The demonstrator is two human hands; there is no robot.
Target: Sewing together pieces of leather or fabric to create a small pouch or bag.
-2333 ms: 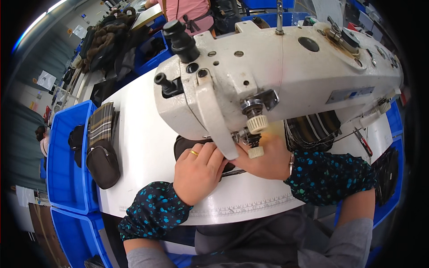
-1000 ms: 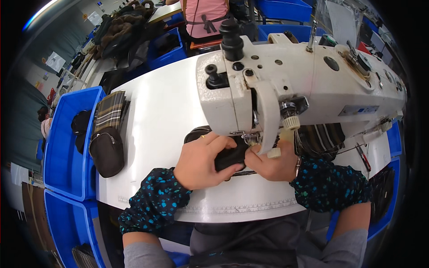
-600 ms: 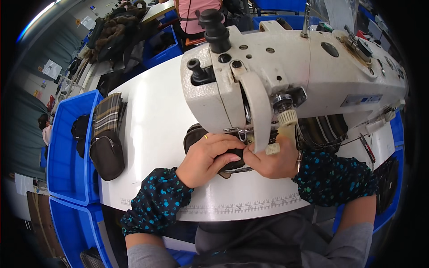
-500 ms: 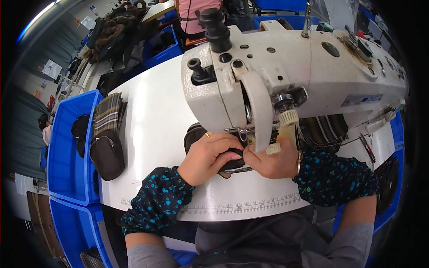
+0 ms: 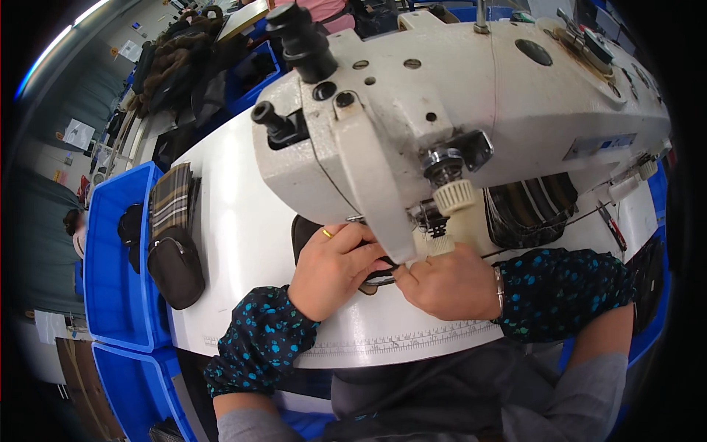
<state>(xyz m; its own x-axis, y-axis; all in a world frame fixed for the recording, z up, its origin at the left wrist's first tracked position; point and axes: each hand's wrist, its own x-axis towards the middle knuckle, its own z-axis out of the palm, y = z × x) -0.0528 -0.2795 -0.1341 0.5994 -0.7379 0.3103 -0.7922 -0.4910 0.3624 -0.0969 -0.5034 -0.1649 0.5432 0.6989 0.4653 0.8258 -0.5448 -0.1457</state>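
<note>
Working at the big white sewing machine, a person has a dark pouch on the table, just under the machine's left end. It looks like the lining-up step, with the edge being set for stitching. The left hand is pinched closed on that edge. The right hand is curled, fingertips by the same edge; one cannot tell if they grip. The next move seems to call for a flat edge and slow, careful fingers.

The table is white and shiny, with a ruler strip in front of the machine. Left of the machine lie a brown pouch and striped cloth, next to a blue bin. More striped pieces sit under the machine's arm. Behind the machine is someone in pink.
</note>
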